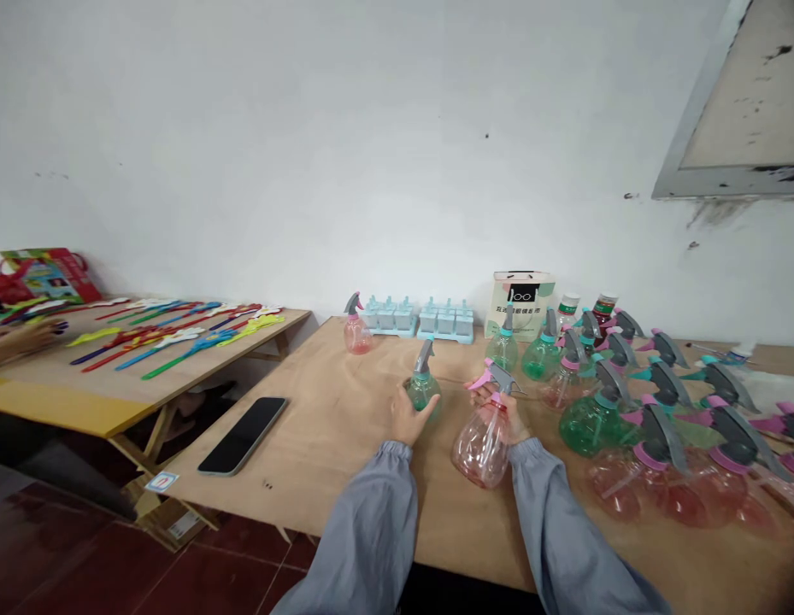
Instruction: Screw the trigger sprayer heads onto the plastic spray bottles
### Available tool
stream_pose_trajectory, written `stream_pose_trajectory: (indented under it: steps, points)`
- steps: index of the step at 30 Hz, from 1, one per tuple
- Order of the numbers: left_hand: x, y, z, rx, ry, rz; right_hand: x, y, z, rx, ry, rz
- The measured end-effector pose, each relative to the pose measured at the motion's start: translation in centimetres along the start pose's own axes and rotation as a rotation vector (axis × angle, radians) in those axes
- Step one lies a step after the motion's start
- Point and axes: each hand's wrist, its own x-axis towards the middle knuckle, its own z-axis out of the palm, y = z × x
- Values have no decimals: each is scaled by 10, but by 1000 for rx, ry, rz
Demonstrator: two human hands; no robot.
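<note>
While handheld, pink bottle (479,451) near clustered bottles (664,383).

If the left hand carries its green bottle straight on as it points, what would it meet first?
Probably the right pale-blue mould set, near the wall, though depth is unclear.
</note>
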Motion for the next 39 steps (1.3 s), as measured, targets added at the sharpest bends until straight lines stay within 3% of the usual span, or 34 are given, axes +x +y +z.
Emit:
stream_pose_trajectory:
  steps: [5, 20, 25, 30, 33, 39]
  points:
    - [0, 3, -1, -13, -3, -2, -1, -2, 2, 113, -60, 130]
    - [0, 3, -1, -26, -7, -13, 3, -1, 2, 226, -78, 239]
    - [-1, 10, -1, -43, 34, -12, 9, -4, -12, 171, 75, 176]
    - [-1, 12, -1, -36, 17, -23, 8, -8, -39, -88, 316, 14]
    - [-1, 12, 0, -28, 22, -16, 7, -4, -44, -253, 473, -94]
    - [-2, 10, 1, -46, 32, -17, 8, 11, -42, -469, 520, -146]
